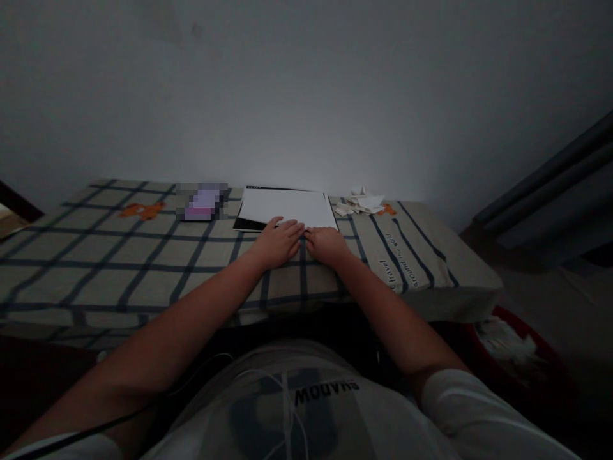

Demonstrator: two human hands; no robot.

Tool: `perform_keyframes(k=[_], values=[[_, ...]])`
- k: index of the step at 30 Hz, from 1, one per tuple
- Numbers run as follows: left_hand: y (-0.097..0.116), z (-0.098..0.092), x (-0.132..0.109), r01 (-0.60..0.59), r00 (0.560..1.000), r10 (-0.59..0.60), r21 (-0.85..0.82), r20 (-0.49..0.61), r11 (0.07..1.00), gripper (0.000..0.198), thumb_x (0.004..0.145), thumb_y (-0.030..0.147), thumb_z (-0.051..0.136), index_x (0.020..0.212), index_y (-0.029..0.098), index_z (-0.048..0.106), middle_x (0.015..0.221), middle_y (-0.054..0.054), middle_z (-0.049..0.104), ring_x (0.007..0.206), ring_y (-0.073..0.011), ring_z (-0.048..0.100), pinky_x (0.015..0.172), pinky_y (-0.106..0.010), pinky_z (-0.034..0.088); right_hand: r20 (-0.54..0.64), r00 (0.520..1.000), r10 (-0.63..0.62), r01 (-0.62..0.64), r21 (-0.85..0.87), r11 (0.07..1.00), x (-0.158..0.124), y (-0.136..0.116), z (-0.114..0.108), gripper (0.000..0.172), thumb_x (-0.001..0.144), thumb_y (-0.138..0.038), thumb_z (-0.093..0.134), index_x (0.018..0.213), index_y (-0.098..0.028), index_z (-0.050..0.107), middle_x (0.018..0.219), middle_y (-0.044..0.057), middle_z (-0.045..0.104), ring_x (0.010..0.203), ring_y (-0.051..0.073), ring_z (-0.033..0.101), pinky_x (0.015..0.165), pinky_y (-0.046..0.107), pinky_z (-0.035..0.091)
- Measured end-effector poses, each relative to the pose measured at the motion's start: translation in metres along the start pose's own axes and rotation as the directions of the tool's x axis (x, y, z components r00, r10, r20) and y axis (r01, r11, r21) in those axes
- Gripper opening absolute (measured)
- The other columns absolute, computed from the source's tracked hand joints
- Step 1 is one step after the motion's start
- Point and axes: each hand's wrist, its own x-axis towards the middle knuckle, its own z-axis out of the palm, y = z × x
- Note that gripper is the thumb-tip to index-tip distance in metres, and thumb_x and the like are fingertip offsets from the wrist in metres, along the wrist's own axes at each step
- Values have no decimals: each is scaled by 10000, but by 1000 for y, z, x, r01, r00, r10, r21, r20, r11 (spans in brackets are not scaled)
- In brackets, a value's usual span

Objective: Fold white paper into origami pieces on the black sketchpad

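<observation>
A stack of white paper (pixel 287 206) lies on a dark board at the back of the table, against the wall. My left hand (pixel 279 241) rests flat on the checked tablecloth (pixel 143 255) with its fingertips on the paper's near edge. My right hand (pixel 326 243) lies palm down beside it, fingers pointing left and meeting the left hand's fingertips at that edge. Both hands have their fingers stretched out and hold nothing that I can see.
A pile of small folded white paper pieces (pixel 361 203) sits to the right of the sheet. A blurred purple object (pixel 204 201) lies to its left. A red basket (pixel 527 358) holding white scraps stands on the floor at the right. The room is dim.
</observation>
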Motion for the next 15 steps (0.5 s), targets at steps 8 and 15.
perform_keyframes(k=[8, 15], values=[[-1, -1, 3, -25, 996, 28, -31, 84, 999, 447, 1013, 324, 324, 1380, 184, 539, 1425, -72, 574, 1269, -234, 534, 1038, -388, 352, 23, 999, 30, -31, 50, 998, -2, 5, -4, 439, 956, -244, 396, 1328, -180, 621, 1356, 106, 630, 1190, 228, 618, 1015, 345, 442], [-1, -3, 4, -6, 996, 12, -61, 89, 998, 436, 1001, 334, 352, 1365, 213, 560, 1417, -58, 585, 1255, -229, 548, 1061, -397, 339, 86, 986, 145, -148, 33, 988, -10, 13, -16, 418, 973, -263, 391, 1280, -173, 659, 1274, 132, 678, 1163, 234, 632, 992, 326, 444]])
